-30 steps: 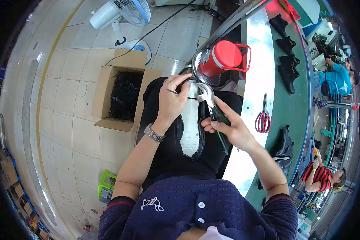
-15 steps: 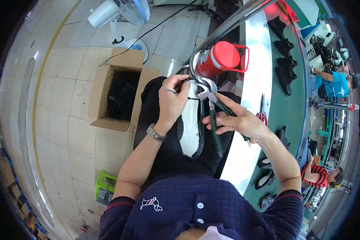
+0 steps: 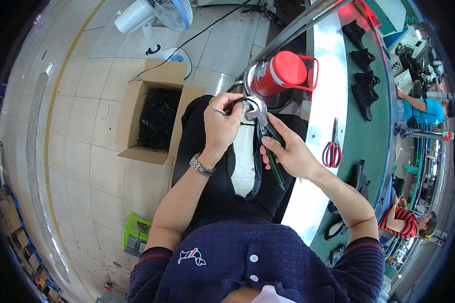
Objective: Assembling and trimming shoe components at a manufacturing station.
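A black shoe upper with its pale white underside [image 3: 244, 164] facing up lies across my lap. At its far end my left hand [image 3: 221, 125] pinches the dark edge, with a thin grey piece showing between the fingers; what that is I cannot make out. My right hand [image 3: 291, 154] is wrapped round a pair of pincers [image 3: 274, 170] with dark green handles. Their curved silver jaws rest at the far end of the shoe, right beside my left fingertips. Whether the jaws grip the edge is hidden.
An open cardboard box [image 3: 128, 121] of black scraps stands on the floor at left, near a fan [image 3: 169, 12]. A red jug [image 3: 287, 70] stands beyond the shoe. Right of me, a metal ledge [image 3: 328, 76] borders a green conveyor [image 3: 361, 146] with black shoes and red-handled scissors [image 3: 332, 154]. Two people sit farther right.
The pincers' handles have come closer together in my right hand. Their jaws have moved in against the shoe's far end. My left hand keeps its pinch there.
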The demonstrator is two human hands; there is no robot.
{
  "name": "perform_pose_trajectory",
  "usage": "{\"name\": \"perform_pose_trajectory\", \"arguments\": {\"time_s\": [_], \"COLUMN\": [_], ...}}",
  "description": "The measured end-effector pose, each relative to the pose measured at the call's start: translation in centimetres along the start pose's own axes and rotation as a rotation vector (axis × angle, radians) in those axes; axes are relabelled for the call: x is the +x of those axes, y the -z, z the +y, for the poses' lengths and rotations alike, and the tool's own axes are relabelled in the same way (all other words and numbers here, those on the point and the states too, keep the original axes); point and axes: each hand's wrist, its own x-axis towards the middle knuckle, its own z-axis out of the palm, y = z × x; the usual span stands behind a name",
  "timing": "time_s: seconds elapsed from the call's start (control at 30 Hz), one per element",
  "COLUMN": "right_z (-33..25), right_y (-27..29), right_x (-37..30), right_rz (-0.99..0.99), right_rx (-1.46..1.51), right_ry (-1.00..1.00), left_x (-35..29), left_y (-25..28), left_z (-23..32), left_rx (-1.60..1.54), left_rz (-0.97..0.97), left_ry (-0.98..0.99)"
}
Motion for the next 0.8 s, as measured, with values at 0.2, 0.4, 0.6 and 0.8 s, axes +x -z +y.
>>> {"name": "perform_pose_trajectory", "arguments": {"time_s": [0.2,0.4,0.6,0.8], "right_z": [0.2,-0.4,-5.0,-0.5], "right_y": [-0.8,0.8,3.1,0.9], "right_x": [-0.4,-0.5,-1.2,2.4], "right_rz": [0.036,-0.067,-0.051,0.273], "right_rx": [-0.056,-0.051,-0.335,-0.845], "right_ry": [0.061,-0.027,0.112,0.338], "left_x": [0.2,0.4,1.3,1.9], "left_y": [0.4,0.5,1.2,1.9], "left_z": [0.8,0.9,0.7,1.0], "left_rx": [-0.245,-0.226,-0.209,-0.211], "left_rz": [-0.01,-0.041,-0.101,-0.229], "left_ry": [0.278,0.357,0.271,0.31]}}
